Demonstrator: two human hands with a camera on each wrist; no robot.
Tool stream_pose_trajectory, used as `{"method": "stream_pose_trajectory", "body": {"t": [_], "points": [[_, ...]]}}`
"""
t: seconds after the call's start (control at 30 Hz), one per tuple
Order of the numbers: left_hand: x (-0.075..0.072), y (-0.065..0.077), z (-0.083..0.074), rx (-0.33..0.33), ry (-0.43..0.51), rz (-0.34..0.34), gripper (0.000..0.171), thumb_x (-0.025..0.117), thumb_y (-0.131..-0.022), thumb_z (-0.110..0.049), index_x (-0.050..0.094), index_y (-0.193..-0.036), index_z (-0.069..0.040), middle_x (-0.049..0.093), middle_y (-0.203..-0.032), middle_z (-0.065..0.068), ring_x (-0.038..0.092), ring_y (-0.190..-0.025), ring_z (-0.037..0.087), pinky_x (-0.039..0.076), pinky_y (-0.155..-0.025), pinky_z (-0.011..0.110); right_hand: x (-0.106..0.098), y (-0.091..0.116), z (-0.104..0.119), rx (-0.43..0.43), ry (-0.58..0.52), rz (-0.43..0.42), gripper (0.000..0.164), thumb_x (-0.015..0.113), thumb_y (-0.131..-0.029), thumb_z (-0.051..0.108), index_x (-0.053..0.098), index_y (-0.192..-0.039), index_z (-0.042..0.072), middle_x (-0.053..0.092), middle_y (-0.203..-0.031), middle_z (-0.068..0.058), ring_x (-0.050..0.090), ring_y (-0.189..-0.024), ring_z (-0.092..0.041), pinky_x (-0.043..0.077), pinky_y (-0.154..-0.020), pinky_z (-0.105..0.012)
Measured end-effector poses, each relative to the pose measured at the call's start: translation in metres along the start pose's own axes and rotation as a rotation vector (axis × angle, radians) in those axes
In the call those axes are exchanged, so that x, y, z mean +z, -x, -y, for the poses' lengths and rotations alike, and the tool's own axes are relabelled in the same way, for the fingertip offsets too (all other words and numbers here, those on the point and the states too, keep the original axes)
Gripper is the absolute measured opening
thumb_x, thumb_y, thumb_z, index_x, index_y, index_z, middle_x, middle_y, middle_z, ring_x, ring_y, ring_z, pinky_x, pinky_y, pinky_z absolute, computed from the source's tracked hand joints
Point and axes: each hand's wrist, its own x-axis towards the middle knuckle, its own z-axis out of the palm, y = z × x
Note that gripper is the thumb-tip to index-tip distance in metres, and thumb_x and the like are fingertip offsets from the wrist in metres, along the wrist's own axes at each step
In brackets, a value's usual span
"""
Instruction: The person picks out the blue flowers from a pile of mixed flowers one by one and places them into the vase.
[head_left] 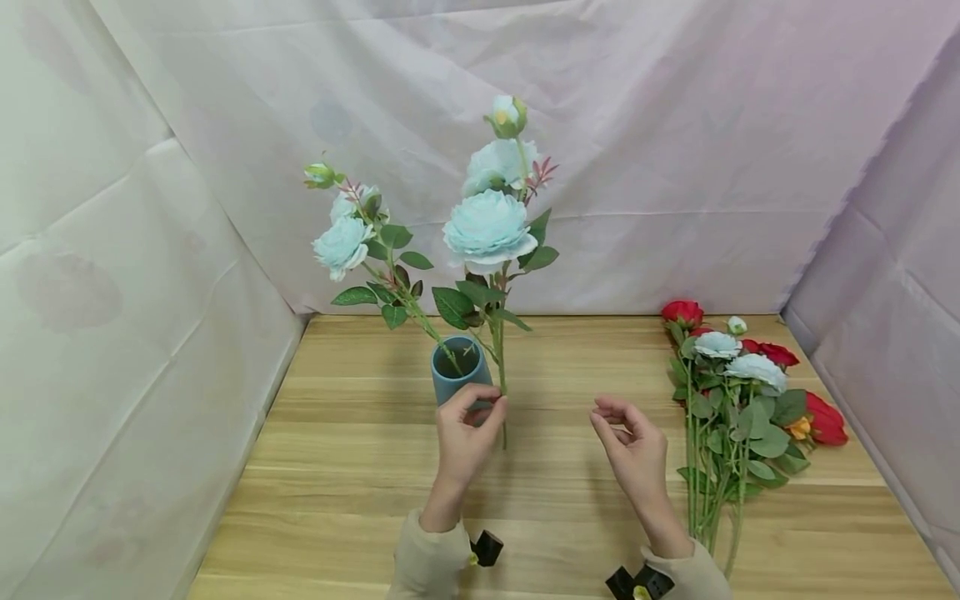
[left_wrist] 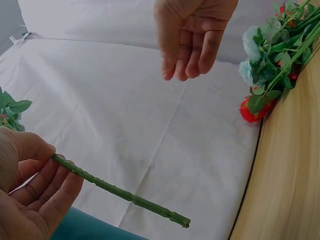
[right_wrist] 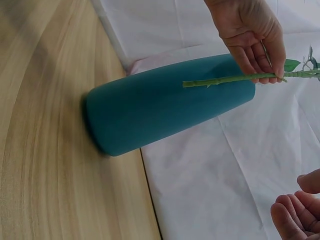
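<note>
My left hand (head_left: 467,437) pinches the green stem (left_wrist: 120,192) of an artificial flower with pale blue blooms (head_left: 490,229), held upright just right of the vase. The stem's cut lower end hangs free below the fingers. A teal vase (right_wrist: 160,107) stands on the table behind my left hand; another pale blue flower (head_left: 342,244) leans out of it to the left. To the right of the held stem, my right hand (head_left: 636,450) hovers with nothing in it, its fingers loosely bent and the thumb near the fingertips.
At the right of the wooden table (head_left: 337,500) lies a bunch of red flowers (head_left: 825,419) and pale blue flowers (head_left: 756,369), their stems toward the front edge. White cloth (head_left: 637,167) hangs behind the table and along both sides.
</note>
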Motion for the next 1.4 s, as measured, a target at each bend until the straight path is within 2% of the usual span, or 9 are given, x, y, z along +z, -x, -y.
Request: {"method": "stream_pose_trajectory", "body": {"t": [0.17, 0.3, 0.63, 0.9, 1.17, 1.4], "points": [[-0.003, -0.005, -0.001, 0.035, 0.013, -0.005, 0.007, 0.063, -0.077, 0.018, 0.064, -0.081, 0.011, 0.064, -0.08, 0.024, 0.064, -0.072, 0.021, 0.056, -0.059, 0.031, -0.002, 0.002, -0.003, 0.011, 0.01, -0.002, 0.015, 0.064, -0.079, -0.015, 0.063, -0.094, -0.013, 0.064, -0.083, -0.022, 0.06, -0.076, -0.004, 0.05, -0.063, -0.013], [-0.005, -0.01, -0.003, 0.066, 0.021, -0.013, 0.007, 0.062, -0.077, 0.019, 0.063, -0.081, 0.013, 0.063, -0.079, 0.024, 0.063, -0.071, 0.017, 0.056, -0.059, 0.032, -0.004, 0.003, -0.007, -0.001, 0.003, -0.005, 0.016, 0.064, -0.079, -0.016, 0.063, -0.095, -0.015, 0.064, -0.083, -0.023, 0.06, -0.075, -0.006, 0.05, -0.063, -0.013], [-0.01, -0.021, -0.01, 0.095, 0.014, -0.036, 0.006, 0.062, -0.077, 0.019, 0.062, -0.082, 0.015, 0.062, -0.079, 0.026, 0.061, -0.076, 0.011, 0.054, -0.061, 0.023, -0.007, 0.005, -0.011, -0.007, 0.006, -0.009, 0.016, 0.064, -0.078, -0.017, 0.063, -0.093, -0.014, 0.064, -0.083, -0.024, 0.059, -0.075, -0.004, 0.05, -0.063, -0.012], [-0.014, -0.029, 0.009, 0.133, 0.05, -0.05, 0.01, 0.061, -0.077, 0.02, 0.063, -0.084, 0.013, 0.062, -0.08, 0.026, 0.061, -0.076, 0.009, 0.054, -0.062, 0.023, -0.008, 0.008, -0.014, 0.003, 0.002, -0.009, 0.015, 0.064, -0.078, -0.017, 0.063, -0.093, -0.013, 0.064, -0.083, -0.025, 0.059, -0.075, -0.004, 0.049, -0.063, -0.011], [-0.019, -0.041, 0.007, 0.196, 0.045, -0.069, 0.008, 0.062, -0.08, 0.015, 0.065, -0.086, 0.011, 0.063, -0.08, 0.024, 0.063, -0.074, 0.009, 0.054, -0.063, 0.022, -0.011, 0.01, -0.016, 0.002, 0.005, -0.006, 0.015, 0.064, -0.079, -0.016, 0.064, -0.093, -0.012, 0.064, -0.084, -0.023, 0.06, -0.076, -0.005, 0.05, -0.063, -0.013], [-0.025, -0.051, 0.001, 0.211, 0.014, -0.089, 0.006, 0.064, -0.08, 0.012, 0.066, -0.085, 0.011, 0.065, -0.079, 0.024, 0.064, -0.072, 0.01, 0.054, -0.061, 0.022, -0.014, 0.012, -0.02, -0.004, 0.011, -0.006, 0.015, 0.064, -0.079, -0.016, 0.064, -0.094, -0.012, 0.064, -0.084, -0.024, 0.06, -0.076, -0.005, 0.05, -0.063, -0.013]]}}
